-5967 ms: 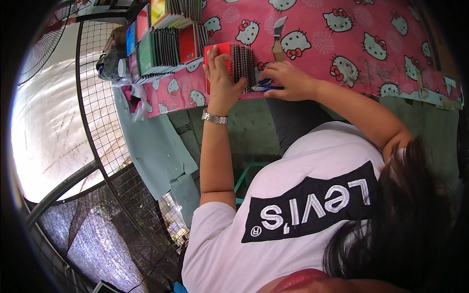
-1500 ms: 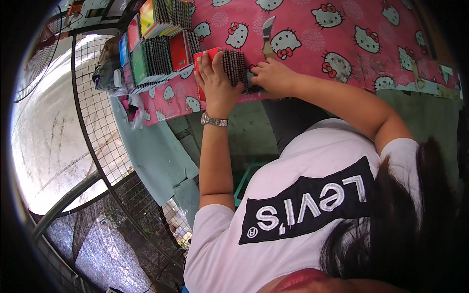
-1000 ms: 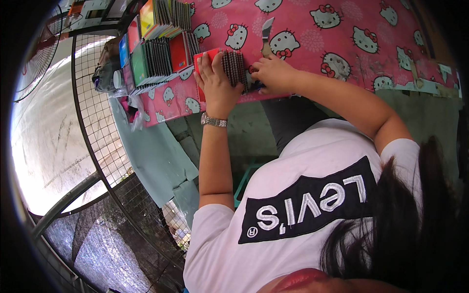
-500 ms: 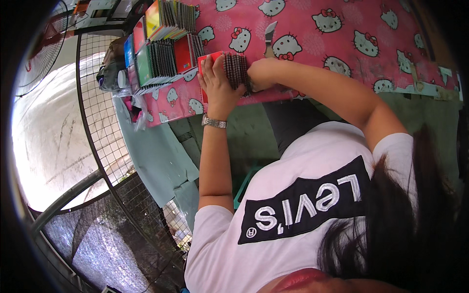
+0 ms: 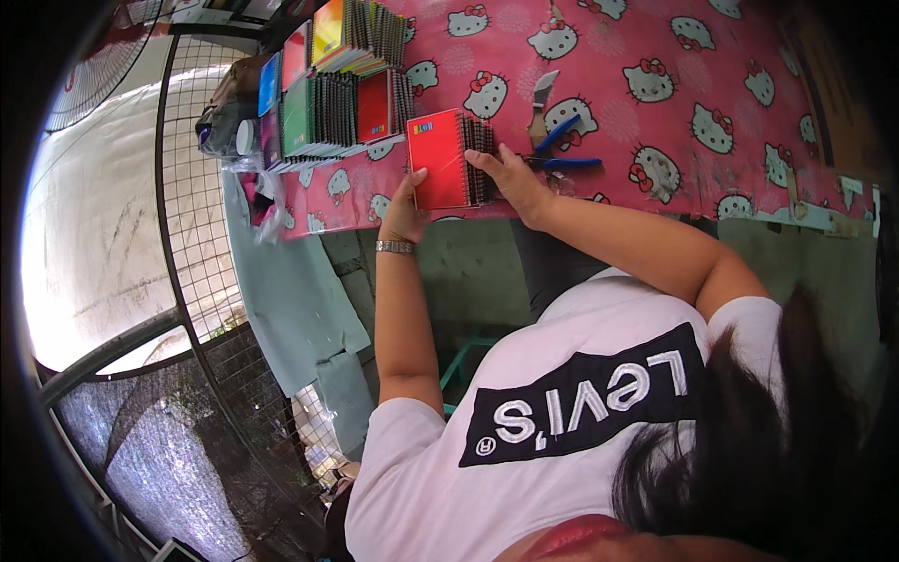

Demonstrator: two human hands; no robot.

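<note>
A stack of spiral-bound notebooks [image 5: 438, 164] with a red cover on top rests near the table's front edge. My left hand [image 5: 407, 211] grips its left side, the thumb lying on the red cover. From the right, my right hand [image 5: 513, 183] holds the dark coil bindings, its thumb at the cover's edge. Just beyond my right hand lie pliers with blue handles [image 5: 567, 162], their jaws partly behind my fingers. A knife [image 5: 541, 98] with a pale pointed blade lies farther back.
Several stacks of spiral notebooks [image 5: 323, 110] in green, red, yellow and blue stand at the back left. A pink patterned cloth [image 5: 618, 126] covers the table. Beside its left end are a white-lidded jar [image 5: 246, 138], clear plastic [image 5: 269, 206] and a wire mesh [image 5: 201, 206].
My left hand has slid from the cover's top to its lower left side. My right hand has opened out against the coils, and the blue-handled pliers now show on the table.
</note>
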